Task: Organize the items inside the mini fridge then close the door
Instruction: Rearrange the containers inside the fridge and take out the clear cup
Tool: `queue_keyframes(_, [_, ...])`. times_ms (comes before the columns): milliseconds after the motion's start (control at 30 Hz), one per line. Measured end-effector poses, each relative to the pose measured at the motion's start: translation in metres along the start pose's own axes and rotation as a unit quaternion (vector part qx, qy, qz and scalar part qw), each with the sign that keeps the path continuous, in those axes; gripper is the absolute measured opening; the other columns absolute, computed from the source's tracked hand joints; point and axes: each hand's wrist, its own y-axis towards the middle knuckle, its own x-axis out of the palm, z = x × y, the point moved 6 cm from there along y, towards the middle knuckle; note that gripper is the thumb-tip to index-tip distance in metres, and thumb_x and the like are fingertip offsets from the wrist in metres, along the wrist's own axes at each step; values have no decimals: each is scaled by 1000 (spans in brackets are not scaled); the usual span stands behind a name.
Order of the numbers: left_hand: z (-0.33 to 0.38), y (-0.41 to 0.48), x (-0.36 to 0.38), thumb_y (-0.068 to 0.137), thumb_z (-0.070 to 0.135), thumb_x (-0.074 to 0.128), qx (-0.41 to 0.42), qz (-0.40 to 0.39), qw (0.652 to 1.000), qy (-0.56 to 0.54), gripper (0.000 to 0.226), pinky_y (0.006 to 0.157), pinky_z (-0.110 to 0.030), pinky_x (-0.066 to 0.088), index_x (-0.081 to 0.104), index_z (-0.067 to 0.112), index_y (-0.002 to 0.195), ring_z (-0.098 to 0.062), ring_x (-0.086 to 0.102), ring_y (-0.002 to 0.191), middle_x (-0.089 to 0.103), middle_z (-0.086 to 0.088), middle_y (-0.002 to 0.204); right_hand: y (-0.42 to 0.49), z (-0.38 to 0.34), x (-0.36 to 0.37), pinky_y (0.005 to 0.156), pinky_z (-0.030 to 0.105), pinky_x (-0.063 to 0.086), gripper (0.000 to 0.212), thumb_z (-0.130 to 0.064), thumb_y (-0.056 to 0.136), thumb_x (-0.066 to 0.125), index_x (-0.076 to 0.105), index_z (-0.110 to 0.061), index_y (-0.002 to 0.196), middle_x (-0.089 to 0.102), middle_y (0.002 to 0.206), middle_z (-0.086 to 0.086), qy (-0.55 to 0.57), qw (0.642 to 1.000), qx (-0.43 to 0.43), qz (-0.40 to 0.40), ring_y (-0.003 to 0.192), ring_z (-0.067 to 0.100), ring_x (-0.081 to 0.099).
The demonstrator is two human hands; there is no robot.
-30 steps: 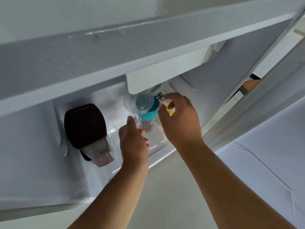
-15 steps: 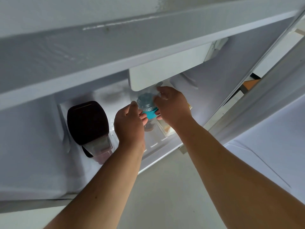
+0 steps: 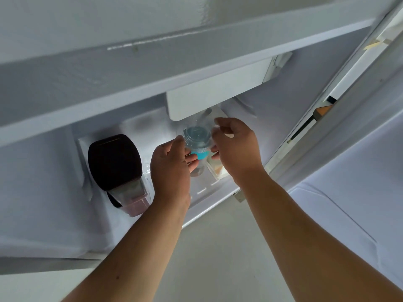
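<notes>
While our 2 hands flank it, the clear plastic bottle with a turquoise band [image 3: 197,140] stands upright on the fridge floor; left hand [image 3: 172,168] and right hand [image 3: 236,147] each touch it with loosely curled fingers, equally near; the dark-lidded pitcher [image 3: 115,162] sits well left.

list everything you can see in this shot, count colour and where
fridge: 1, white, open, fills the upper left
door: 1, white, swung open at right
jug: 1, clear with dark lid, left on the fridge floor
bottle: 1, clear with blue label, between both hands, under the white box
carton: 1, pale, mostly hidden behind the right hand
floor: pale grey, below
left hand: 1, fingers against the bottle
right hand: 1, fingers against the bottle
</notes>
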Motion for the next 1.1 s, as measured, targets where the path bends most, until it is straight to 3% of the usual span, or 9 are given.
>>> queue_keyframes(100, [-6,-15,-9,92,29,66,7,-7,1000,16,13,65,-27,62,67,16,93,-19,78,74,74,3,71,-20,12,-6,60,33,65,25,-16,95,66,72,-28,117,73,104,-6,15,1000,8,-9,63,15,72])
queue_keyframes(167, [-19,-26,-20,85,29,64,-11,-10,999,33,17,65,-28,62,67,14,94,-19,76,70,73,1,71,-34,27,-7,58,34,64,25,-16,96,66,70,-30,116,72,103,-6,7,999,22,-22,56,11,69])
queue_keyframes(333, [-50,-46,-48,78,34,60,-54,-1,995,89,32,66,-28,63,67,17,104,-20,79,76,78,-2,82,-60,60,-7,53,26,60,26,-18,95,67,66,-44,102,69,98,-11,-16,998,50,-30,57,15,70])
queue_keyframes(467, [-66,-51,-63,82,31,63,-70,6,992,103,27,65,-27,63,68,15,104,-22,79,77,78,-4,82,-70,87,-4,51,23,58,23,-20,94,67,66,-41,103,71,94,-9,-18,995,89,-36,59,12,71])
queue_keyframes(600, [-83,-46,-76,97,24,66,-104,16,984,143,9,66,-29,63,72,17,98,-21,80,78,77,-10,87,-70,112,2,59,36,66,23,-18,94,66,69,-27,115,73,86,-4,-40,989,136,-51,66,14,74])
queue_keyframes(767, [-95,-36,-84,102,25,66,-139,3,968,206,11,58,-23,61,70,25,92,-19,80,72,76,-11,98,-67,135,12,68,42,67,29,-19,94,65,65,-27,121,74,88,-3,-97,977,175,-78,61,10,74])
queue_keyframes(833, [-96,-32,-85,102,26,65,-141,1,963,229,8,57,-24,60,71,22,101,-19,79,70,76,-8,102,-66,140,16,69,42,67,31,-20,94,64,65,-27,124,73,91,-4,-109,975,177,-82,60,9,74])
queue_keyframes(1000, [-93,-29,-80,103,29,63,-144,-1,952,271,36,56,-25,60,64,10,134,-19,79,69,72,0,105,-62,138,21,63,29,66,37,-18,94,64,66,-26,130,71,100,-7,-121,974,174,-79,63,12,75])
queue_keyframes(1100, [-91,-28,-78,102,25,65,-152,1,952,267,43,59,-26,63,60,7,140,-24,77,74,70,-3,108,-62,134,22,70,35,67,39,-17,95,64,65,-25,133,69,105,-8,-111,977,165,-82,70,14,76])
